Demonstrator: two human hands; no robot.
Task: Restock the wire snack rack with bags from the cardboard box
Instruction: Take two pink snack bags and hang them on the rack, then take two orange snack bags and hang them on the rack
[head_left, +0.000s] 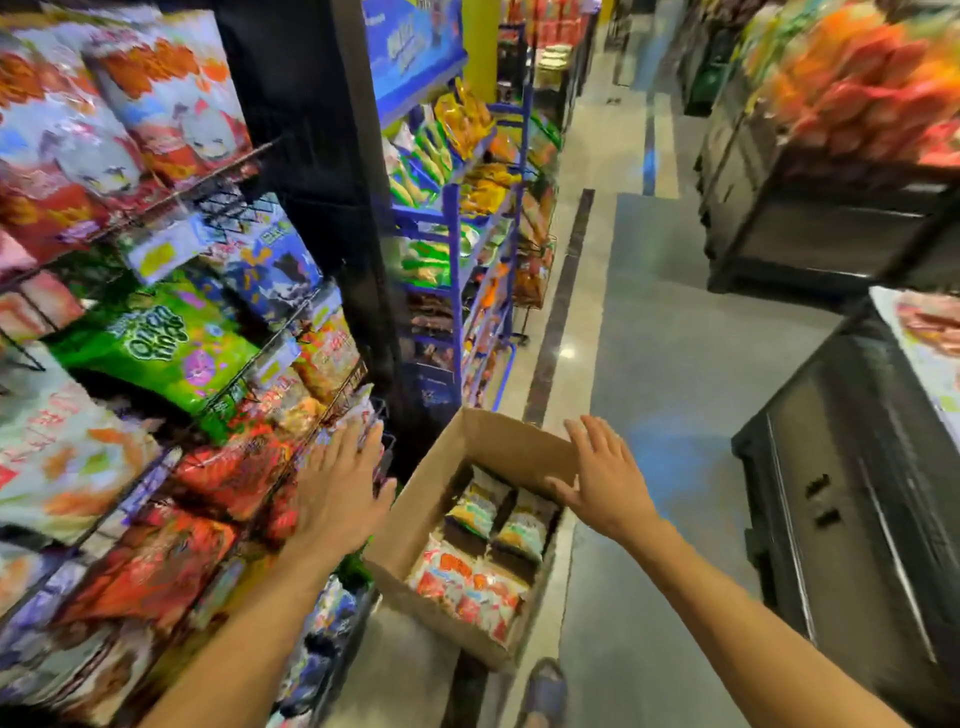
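The black wire snack rack (244, 358) fills the left side, its tiers packed with red, green and blue bags. An open cardboard box (415, 525) stands on the floor to the right of the rack's end. Inside lie several bags: yellow-green ones (475, 506) at the far end and red-and-white ones (467, 582) nearer me. My left hand (340, 493) is open, fingers spread, in front of the red bags (228, 478) on a lower tier. My right hand (605, 478) hovers open over the box's far right corner. Neither hand holds a bag.
A blue shelf unit (457, 218) with more snacks stands beyond the rack. Black display bins (831, 208) and a dark counter (857, 493) line the right side. The grey aisle floor (670, 338) runs between. My shoe (545, 691) is beside the box's near corner.
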